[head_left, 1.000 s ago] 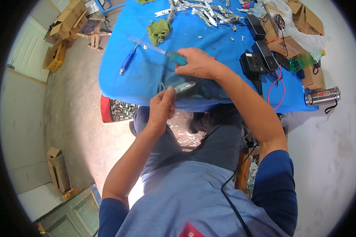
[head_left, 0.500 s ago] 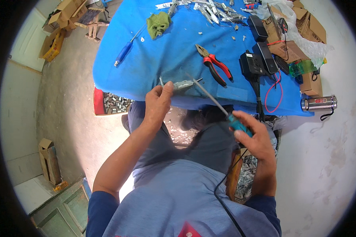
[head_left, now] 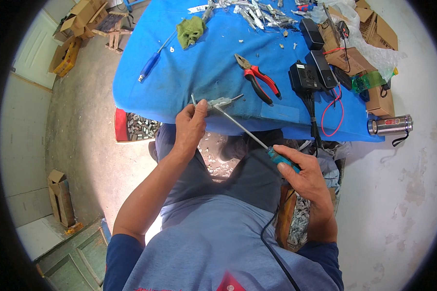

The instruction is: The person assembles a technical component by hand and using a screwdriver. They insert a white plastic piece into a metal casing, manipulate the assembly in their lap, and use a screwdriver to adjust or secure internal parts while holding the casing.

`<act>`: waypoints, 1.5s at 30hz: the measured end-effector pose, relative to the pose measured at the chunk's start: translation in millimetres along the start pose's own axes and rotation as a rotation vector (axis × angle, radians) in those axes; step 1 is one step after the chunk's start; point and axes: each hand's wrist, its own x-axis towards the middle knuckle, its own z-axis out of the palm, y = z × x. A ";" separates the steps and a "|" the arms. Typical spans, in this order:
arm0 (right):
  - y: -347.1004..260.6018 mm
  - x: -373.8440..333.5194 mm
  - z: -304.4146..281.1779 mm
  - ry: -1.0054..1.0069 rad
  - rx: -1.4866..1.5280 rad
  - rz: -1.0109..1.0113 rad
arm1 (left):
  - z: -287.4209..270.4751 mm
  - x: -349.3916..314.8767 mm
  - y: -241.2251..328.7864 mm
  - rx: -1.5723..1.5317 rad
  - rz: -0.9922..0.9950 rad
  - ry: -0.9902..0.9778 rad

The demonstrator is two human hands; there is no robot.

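Observation:
My left hand (head_left: 191,127) pinches a small whitish-grey part (head_left: 220,102) at the front edge of the blue-covered table. Thin rods stick out of that part at both ends; its exact kind I cannot make out. In my right hand (head_left: 303,169) is a screwdriver (head_left: 243,129) with a teal handle and a long metal shaft. Its tip meets the part just right of my left thumb. Beyond the part lie pliers (head_left: 258,80) with red and black handles, jaws toward the far left. A blue-handled screwdriver (head_left: 151,66) rests farther left.
A green cloth (head_left: 191,32) and a heap of grey-white parts (head_left: 257,13) lie at the table's far side. Black adapters (head_left: 303,77) with cables, cardboard and plastic wrap crowd the right. A metal flask (head_left: 391,125) lies at the right corner. A box of small metal pieces (head_left: 143,127) stands below left.
The screwdriver in my right hand has come left and down, and its tip now meets the part. My left hand keeps its hold on the part, nearly in place.

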 end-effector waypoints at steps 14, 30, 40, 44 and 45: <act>-13.3 5.9 12.7 0.064 -0.050 -0.020 | 0.8 0.6 -4.1 0.020 0.041 0.010; -24.1 14.9 19.6 0.087 -0.282 -0.024 | -4.8 6.8 -10.0 0.030 0.006 -0.001; -15.4 13.7 5.7 0.060 -0.088 -0.055 | -10.4 0.0 -5.3 0.071 -0.048 -0.045; -19.7 15.6 1.4 0.023 -0.114 -0.055 | -11.1 0.5 -5.1 0.089 -0.052 -0.043; -19.9 17.6 0.4 0.020 -0.128 -0.057 | -10.8 0.6 -5.9 0.074 -0.047 -0.045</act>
